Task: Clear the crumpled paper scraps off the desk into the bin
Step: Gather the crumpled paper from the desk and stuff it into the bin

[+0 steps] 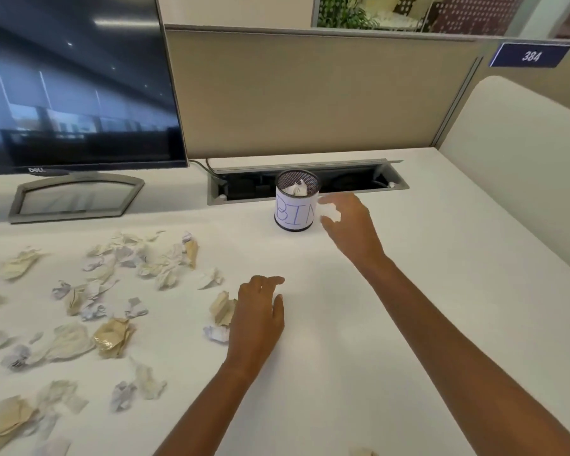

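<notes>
Near the middle of the desk's (343, 340) far edge stood the bin (290, 216), a small mesh cup with a hand-lettered paper sleeve, crumpled paper (297, 188) already showing in its mouth. Just beside its right wall, at about rim height, the right hand (352, 225) pinched a white scrap (330, 212) between thumb and fingertips, the other fingers loosely spread.

The left hand (260, 314) lay over the middle of the desk with fingers relaxed and gripping nothing I could make out. Its outer edge was just beside a beige scrap (222, 307) and a smaller white wad (216, 334).

Many more loose scraps (165, 264) were strewn across the left half of the desk, toward the left and near edges. A monitor (73, 83) stood at the far left corner, with an open cable trough (359, 182) behind the bin.

The scraps looked nearly weightless, soft and springy, so they would probably flatten under pressure and might skid on the smooth top if nudged. A light pinch across the bulkiest folds seemed the sensible hold. The bin's narrow mouth called for a release directly above it, and the cup itself looked light enough to tip if knocked.
</notes>
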The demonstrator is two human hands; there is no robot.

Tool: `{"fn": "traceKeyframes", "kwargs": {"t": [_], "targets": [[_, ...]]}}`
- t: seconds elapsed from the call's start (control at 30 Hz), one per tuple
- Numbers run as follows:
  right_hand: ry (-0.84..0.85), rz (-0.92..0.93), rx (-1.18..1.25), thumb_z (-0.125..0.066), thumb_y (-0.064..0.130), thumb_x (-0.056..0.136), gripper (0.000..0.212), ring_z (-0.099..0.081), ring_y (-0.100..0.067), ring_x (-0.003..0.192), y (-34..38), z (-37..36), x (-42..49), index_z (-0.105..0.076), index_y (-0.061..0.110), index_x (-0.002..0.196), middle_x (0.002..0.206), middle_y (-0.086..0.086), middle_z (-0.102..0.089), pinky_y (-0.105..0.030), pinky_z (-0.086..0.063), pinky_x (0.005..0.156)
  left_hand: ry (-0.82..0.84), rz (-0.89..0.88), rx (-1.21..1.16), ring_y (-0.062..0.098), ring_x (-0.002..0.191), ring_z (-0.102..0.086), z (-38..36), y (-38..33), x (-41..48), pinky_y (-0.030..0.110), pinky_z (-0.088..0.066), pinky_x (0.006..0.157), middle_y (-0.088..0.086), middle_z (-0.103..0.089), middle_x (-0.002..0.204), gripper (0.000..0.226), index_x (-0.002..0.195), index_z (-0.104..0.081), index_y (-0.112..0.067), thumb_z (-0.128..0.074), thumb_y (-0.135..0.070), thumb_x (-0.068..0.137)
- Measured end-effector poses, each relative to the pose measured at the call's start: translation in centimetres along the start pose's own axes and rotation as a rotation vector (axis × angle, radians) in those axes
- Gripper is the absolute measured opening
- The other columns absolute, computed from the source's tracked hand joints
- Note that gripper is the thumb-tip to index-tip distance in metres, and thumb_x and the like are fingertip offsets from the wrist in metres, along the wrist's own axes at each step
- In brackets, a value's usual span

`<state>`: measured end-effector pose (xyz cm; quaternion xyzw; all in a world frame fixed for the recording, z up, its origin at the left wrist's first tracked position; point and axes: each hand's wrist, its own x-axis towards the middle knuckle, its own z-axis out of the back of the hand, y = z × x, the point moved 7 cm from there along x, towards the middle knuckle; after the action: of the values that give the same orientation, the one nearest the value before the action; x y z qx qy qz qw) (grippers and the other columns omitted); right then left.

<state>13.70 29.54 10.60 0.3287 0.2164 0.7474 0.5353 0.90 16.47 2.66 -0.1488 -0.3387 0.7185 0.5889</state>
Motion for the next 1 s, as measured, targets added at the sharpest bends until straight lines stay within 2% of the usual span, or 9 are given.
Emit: {"fn": "traceKeyframes", "kwargs": {"t": [0.1,0.2,0.3,0.53,0.67,0.73,0.83,0.9,1.0], "targets": [[0.125,-0.096,0.013,-0.058,0.005,0.087,0.024,-0.047,-0.009,0.094,-3.8,-0.5,-6.2,-0.064,0.012,0.11,0.118,-0.01,-0.057,-0.027,-0.047,0.088,0.043,-0.029,0.037,0.022,0.106,-0.053,-1.2,-1.1,-2.5,0.028,-0.045,0.088,0.007,-0.059,0.112,0.028,0.118,-0.06,-0.016,-0.048,-0.012,0.093],[0.264,-0.217,0.039,-0.059,0.013,0.089,0.019,-0.052,-0.011,0.096,-6.9,-0.8,-12.1,-0.065,0.015,0.106,0.117,-0.005,-0.058,-0.008,-0.038,0.074,0.121,-0.013,0.07,0.017,0.109,-0.053,-2.3,-1.6,-4.6,0.029,-0.049,0.085,0.001,-0.056,0.115,0.028,0.119,-0.058,-0.021,-0.042,-0.019,0.096],[0.313,-0.23,0.08,-0.059,0.018,0.09,0.018,-0.055,-0.011,0.105,-8.0,0.0,-16.4,-0.065,0.016,0.106,0.114,0.0,-0.057,0.0,-0.04,0.077,0.177,-0.019,0.102,0.013,0.106,-0.052,-2.9,-1.8,-6.2,0.026,-0.049,0.079,-0.003,-0.053,0.113,0.028,0.12,-0.055,-0.025,-0.038,-0.023,0.097],[0.462,-0.213,0.125,-0.057,0.042,0.085,0.028,-0.048,0.002,0.117,-7.1,1.8,-22.8,-0.056,0.038,0.113,0.124,0.017,-0.049,-0.011,-0.039,0.097,0.149,-0.091,0.111,0.014,0.105,-0.052,-2.7,-2.6,-9.2,0.026,-0.049,0.078,-0.002,-0.053,0.112,0.028,0.119,-0.057,-0.023,-0.039,-0.024,0.097],[0.584,-0.134,-0.003,-0.049,0.074,0.063,0.059,-0.036,0.014,0.117,-5.9,1.7,-25.7,-0.043,0.053,0.117,0.121,0.034,-0.036,-0.01,-0.037,0.097,0.114,-0.108,0.157,0.021,0.099,-0.055,-1.7,-2.7,-10.4,0.031,-0.051,0.071,0.002,-0.059,0.108,0.025,0.113,-0.063,-0.019,-0.047,-0.019,0.094],[0.63,-0.058,-0.079,-0.059,0.069,0.067,0.06,-0.031,0.017,0.113,-5.4,1.2,-26.8,-0.042,0.052,0.122,0.113,0.036,-0.031,-0.004,-0.033,0.092,0.092,-0.126,0.203,0.029,0.087,-0.061,-0.6,-2.6,-10.6,0.035,-0.053,0.064,0.009,-0.065,0.1,0.02,0.104,-0.069,-0.013,-0.061,-0.009,0.085],[0.599,0.009,-0.135,-0.059,0.04,0.086,0.036,-0.036,0.011,0.101,-4.9,0.5,-27.3,-0.051,0.042,0.121,0.103,0.024,-0.035,-0.001,-0.035,0.085,-0.003,-0.082,0.269,0.035,0.078,-0.064,1.6,-1.0,-10.7,0.039,-0.055,0.063,0.016,-0.067,0.094,0.028,0.099,-0.071,-0.008,-0.074,-0.001,0.072],[0.518,0.035,-0.163,-0.049,0.023,0.094,0.028,-0.043,0.004,0.093,-4.7,0.5,-26.7,-0.057,0.033,0.119,0.101,0.016,-0.04,-0.008,-0.041,0.081,-0.043,-0.011,0.284,0.037,0.087,-0.063,2.9,0.8,-10.7,0.04,-0.054,0.069,0.017,-0.065,0.103,0.033,0.107,-0.068,-0.009,-0.073,-0.007,0.075],[0.427,0.031,-0.129,-0.046,0.01,0.094,0.03,-0.043,0.007,0.08,-4.1,0.1,-25.1,-0.063,0.027,0.112,0.093,0.013,-0.044,-0.002,-0.036,0.073,0.026,0.16,0.149,0.027,0.107,-0.054,3.6,3.9,-10.9,0.035,-0.049,0.085,0.005,-0.053,0.122,0.044,0.126,-0.056,-0.02,-0.066,-0.026,0.084]]}}
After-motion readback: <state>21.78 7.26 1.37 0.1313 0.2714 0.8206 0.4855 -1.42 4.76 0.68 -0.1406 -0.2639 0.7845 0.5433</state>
